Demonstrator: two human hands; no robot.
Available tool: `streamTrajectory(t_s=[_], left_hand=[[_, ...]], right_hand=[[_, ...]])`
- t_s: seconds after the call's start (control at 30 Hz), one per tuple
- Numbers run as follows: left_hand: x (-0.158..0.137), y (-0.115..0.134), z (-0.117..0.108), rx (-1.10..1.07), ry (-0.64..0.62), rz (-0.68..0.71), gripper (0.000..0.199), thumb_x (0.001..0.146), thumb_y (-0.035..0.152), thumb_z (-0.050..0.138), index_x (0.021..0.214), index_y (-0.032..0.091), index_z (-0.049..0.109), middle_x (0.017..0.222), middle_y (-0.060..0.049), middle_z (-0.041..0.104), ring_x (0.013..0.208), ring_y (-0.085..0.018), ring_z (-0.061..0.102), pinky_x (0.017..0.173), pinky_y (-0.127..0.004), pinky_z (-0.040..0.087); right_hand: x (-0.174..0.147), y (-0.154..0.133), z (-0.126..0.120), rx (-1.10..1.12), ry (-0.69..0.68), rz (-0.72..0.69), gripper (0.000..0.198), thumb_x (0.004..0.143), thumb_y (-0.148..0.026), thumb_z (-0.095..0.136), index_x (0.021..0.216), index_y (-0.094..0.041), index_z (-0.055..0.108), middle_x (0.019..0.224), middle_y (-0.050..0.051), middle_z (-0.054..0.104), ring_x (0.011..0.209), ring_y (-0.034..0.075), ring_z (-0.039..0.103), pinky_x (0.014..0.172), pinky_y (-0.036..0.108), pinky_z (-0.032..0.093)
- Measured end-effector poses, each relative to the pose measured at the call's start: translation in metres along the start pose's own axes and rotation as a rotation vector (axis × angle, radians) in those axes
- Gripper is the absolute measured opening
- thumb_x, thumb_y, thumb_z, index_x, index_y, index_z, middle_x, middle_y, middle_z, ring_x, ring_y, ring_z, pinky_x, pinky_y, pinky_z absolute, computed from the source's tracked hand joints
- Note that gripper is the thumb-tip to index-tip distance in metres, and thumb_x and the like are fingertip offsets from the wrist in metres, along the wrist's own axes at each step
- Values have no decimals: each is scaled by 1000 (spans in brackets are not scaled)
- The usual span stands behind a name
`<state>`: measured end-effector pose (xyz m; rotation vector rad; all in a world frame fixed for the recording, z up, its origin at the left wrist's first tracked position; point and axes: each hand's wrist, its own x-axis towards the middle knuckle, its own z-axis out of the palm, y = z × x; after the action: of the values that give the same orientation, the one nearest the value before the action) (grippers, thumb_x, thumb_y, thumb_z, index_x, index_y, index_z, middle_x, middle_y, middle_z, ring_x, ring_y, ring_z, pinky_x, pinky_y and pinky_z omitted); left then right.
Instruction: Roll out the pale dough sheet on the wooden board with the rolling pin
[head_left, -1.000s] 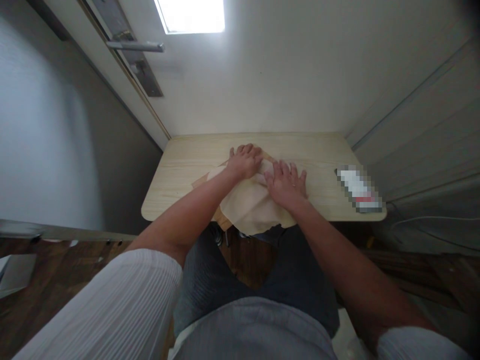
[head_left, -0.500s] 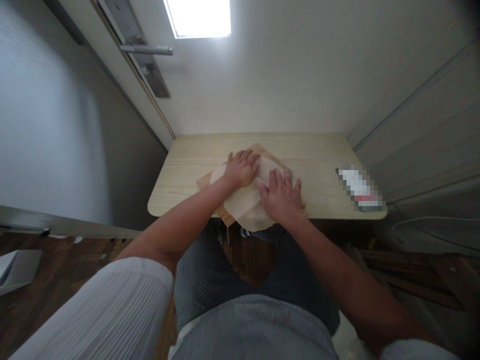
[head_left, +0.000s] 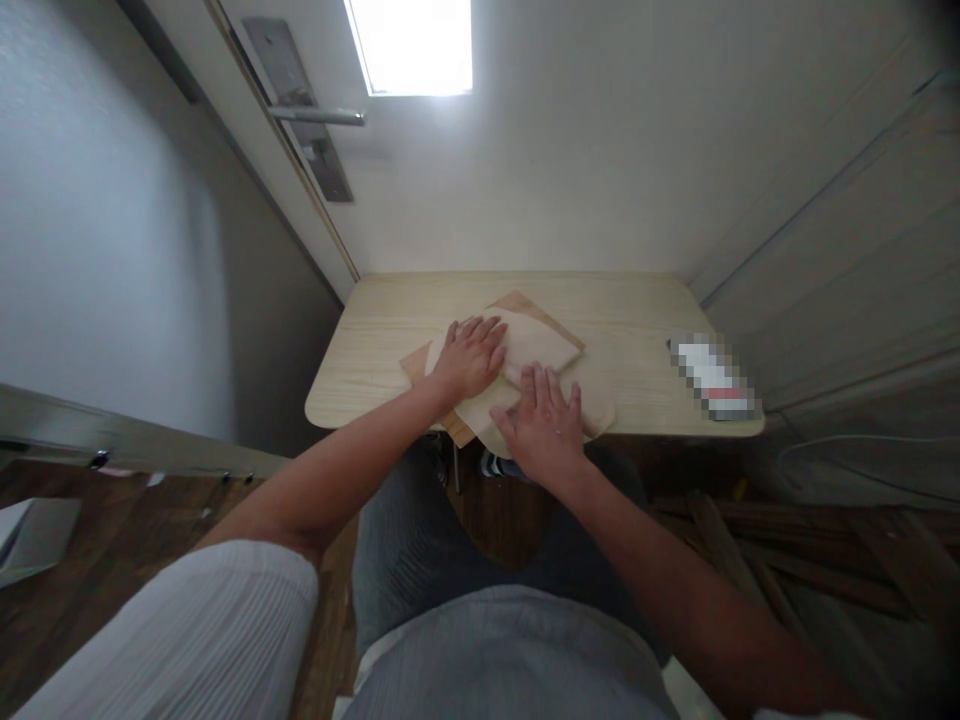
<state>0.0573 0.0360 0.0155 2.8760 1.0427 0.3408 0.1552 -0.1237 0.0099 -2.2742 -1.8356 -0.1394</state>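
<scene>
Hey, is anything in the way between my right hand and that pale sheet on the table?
Nothing visible: your right hand lies directly on the pale sheet. The brown piece pokes out from underneath it, and the pixelated object sits apart.

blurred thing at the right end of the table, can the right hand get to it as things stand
Probably yes: the right hand lies open on the pale sheet, with just the sheet's edge and tabletop between it and the blurred thing; the left hand is off to the other side.
</scene>
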Motion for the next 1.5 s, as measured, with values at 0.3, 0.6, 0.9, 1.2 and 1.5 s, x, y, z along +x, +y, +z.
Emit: streamTrajectory(t_s=[0.3, 0.6, 0.9, 1.2, 1.5], left_hand=[[-36, -8, -6, -22, -80, -30, 59, 106, 46, 15, 159, 25, 29, 164, -4, 35, 153, -24, 26, 125, -53, 18], [-63, -17, -11, -34, -53, -9, 58, 106, 49, 19, 158, 28, 30, 165, -3, 35, 153, -23, 27, 125, -49, 18], [-73, -18, -10, -63, -14, -55, 57, 106, 49, 19, 157, 28, 34, 164, 0, 36, 153, -21, 26, 126, -47, 15], [-17, -26, -23, -147, 143, -238, 56, 106, 50, 21, 152, 25, 42, 158, -6, 45, 146, -20, 38, 121, -45, 28], [74, -32, -9, -104, 88, -240, 53, 104, 51, 29, 141, 22, 54, 147, -11, 55, 135, -27, 49, 113, -45, 36]], right_hand=[[-31, -25, -13, 65, -59, -52, 76, 98, -49, 47, 155, -1, 32, 164, 24, 24, 151, 36, 27, 121, 57, 19], [-47, -33, -22, 136, -37, -122, 72, 94, -47, 55, 152, -8, 39, 162, 20, 33, 150, 34, 27, 121, 52, 23], [-22, 16, -27, 181, -129, 103, 36, 98, -35, 51, 128, -20, 63, 121, 11, 70, 104, 27, 65, 89, 37, 48], [32, 49, -20, 156, -96, 113, 37, 100, -38, 48, 129, -21, 64, 129, 10, 67, 111, 26, 63, 91, 34, 47], [76, 65, -9, 149, -104, -14, 36, 94, -42, 58, 124, -27, 70, 122, 8, 66, 117, 26, 58, 100, 36, 45]])
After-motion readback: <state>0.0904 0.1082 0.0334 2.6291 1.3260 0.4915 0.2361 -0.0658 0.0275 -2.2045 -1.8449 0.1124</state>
